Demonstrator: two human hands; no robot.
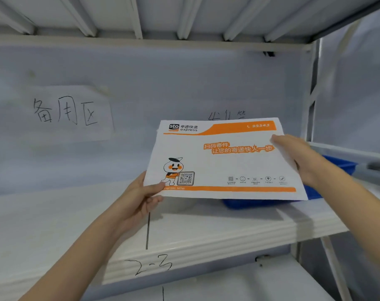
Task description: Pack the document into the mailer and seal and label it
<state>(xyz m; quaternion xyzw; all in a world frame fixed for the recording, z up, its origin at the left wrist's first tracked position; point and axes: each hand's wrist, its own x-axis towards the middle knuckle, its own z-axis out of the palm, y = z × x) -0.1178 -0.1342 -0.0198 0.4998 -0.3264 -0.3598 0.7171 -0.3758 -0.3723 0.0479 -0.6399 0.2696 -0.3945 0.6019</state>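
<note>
A white and orange express mailer with a cartoon mascot and a QR code is held flat in the air over the white shelf. My left hand pinches its near left corner, thumb on top. My right hand grips its right edge, fingers lying across the printed face. The mailer hovers over a blue plastic tray and hides most of it. No document or label is in view.
A handwritten paper sign is stuck on the shelf's back wall at the left. The shelf's front lip carries the marking "2-3" and a black divider line. A metal upright bounds the right side. Another shelf board is overhead.
</note>
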